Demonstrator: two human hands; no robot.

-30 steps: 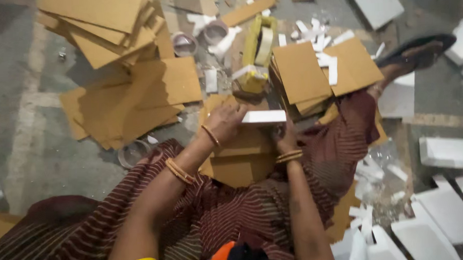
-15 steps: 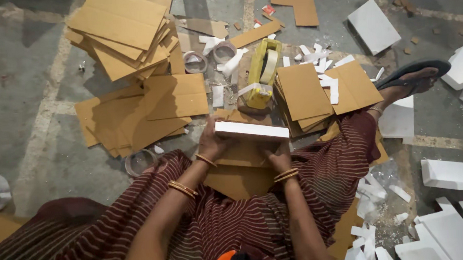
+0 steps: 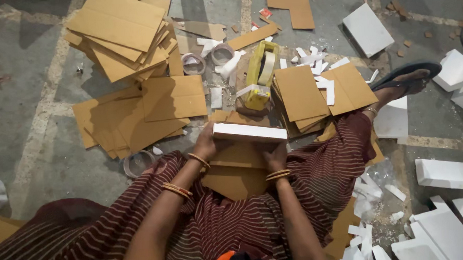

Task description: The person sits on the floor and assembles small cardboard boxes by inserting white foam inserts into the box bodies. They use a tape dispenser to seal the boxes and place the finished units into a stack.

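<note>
While both hands grip it, the white foam block (image 3: 249, 132) lies level between them: left hand (image 3: 206, 143) closed round one end, right hand (image 3: 275, 155) closed round the other. Under the hands, brown cardboard sheets (image 3: 236, 171) rest on the lap. Just beyond the block stands a yellow tape dispenser (image 3: 260, 75). Further left of the left hand, cardboard stacks (image 3: 120, 31); tape rolls (image 3: 193, 63) near them.

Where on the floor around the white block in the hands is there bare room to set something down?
Bare grey floor lies left of the cardboard stack and the spread sheets. Crowded: around the yellow tape dispenser, and lower right among the foam pieces. Both hands grip the white block.
</note>
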